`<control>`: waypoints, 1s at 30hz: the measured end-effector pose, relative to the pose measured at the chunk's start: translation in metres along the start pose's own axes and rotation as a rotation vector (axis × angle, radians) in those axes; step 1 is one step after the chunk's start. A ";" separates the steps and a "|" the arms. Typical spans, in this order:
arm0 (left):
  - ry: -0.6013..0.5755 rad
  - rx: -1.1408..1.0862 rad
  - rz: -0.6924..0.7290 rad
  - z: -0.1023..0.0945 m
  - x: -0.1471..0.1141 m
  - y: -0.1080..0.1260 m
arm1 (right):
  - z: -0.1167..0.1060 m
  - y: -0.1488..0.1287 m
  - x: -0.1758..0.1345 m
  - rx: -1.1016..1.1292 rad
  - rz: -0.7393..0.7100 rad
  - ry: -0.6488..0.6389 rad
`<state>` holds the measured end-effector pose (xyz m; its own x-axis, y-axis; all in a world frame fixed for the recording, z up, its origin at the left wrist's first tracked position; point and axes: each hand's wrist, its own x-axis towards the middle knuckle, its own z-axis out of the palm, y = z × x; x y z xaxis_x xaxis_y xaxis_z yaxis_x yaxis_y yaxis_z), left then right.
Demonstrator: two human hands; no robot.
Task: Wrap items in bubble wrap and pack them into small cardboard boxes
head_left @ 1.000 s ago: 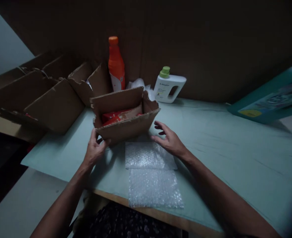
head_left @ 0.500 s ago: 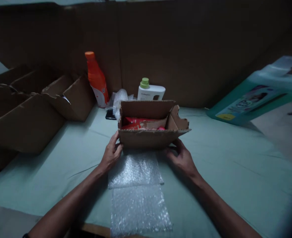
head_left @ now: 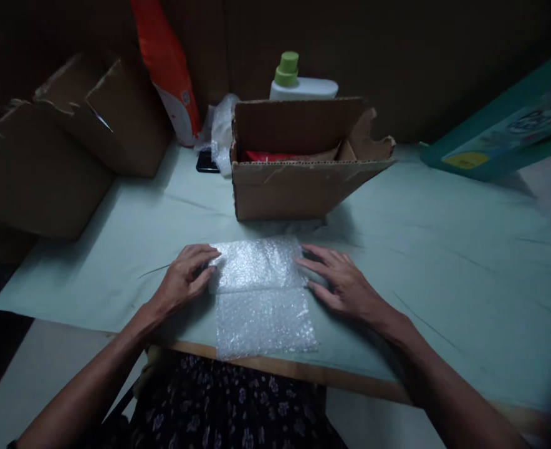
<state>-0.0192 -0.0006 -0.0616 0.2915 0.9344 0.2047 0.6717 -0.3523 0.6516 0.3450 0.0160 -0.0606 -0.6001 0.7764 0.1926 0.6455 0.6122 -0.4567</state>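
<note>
A sheet of bubble wrap (head_left: 261,312) lies flat near the table's front edge, its far part doubled or overlapped by a second layer. My left hand (head_left: 182,277) rests at its left edge with fingertips on the plastic and thumb apart from the fingers. On the opposite edge my right hand (head_left: 343,277) has its fingers spread, the tips at the wrap. Just beyond the wrap stands an open cardboard box (head_left: 285,190), with a red packet (head_left: 270,156) partly visible inside. Neither hand touches the box.
Behind the box are a white bottle with a green cap (head_left: 303,87), crumpled bubble wrap (head_left: 222,131) and a dark phone-like object (head_left: 207,162). An orange bottle (head_left: 167,68) stands back left beside cardboard boxes (head_left: 37,168). A large green container (head_left: 504,128) sits far right.
Both hands have let go of the cardboard box and come back to the bubble wrap's sides. The box now stands beyond the wrap. The view has tilted downward.
</note>
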 end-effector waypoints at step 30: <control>-0.048 -0.306 -0.464 0.006 0.034 0.005 | 0.021 -0.008 0.057 0.709 0.579 0.272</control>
<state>-0.0018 0.0295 -0.0560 0.0475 0.9820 -0.1830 0.5111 0.1335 0.8491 0.2962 0.0527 -0.0639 -0.0893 0.9933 -0.0736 0.3177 -0.0416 -0.9473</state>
